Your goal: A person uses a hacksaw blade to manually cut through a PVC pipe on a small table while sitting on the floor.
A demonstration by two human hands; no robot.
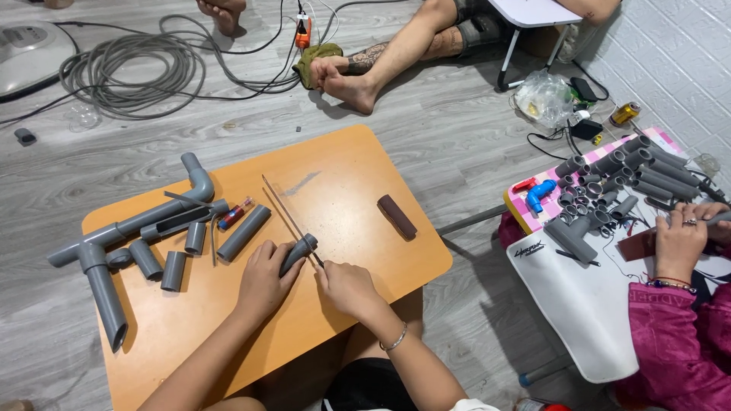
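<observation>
Both our hands work one grey pipe (298, 253): left hand (263, 280) grips it, right hand (348, 288) pinches the thin blade (288, 217) beside it.

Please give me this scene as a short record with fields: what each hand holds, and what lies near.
Left hand: holds short grey pipe piece down on orange table
Right hand: grips thin saw blade across the piece
Left of the hands: assembled grey pipes, loose pipe pieces
Right of the hands: dark brown block
</observation>
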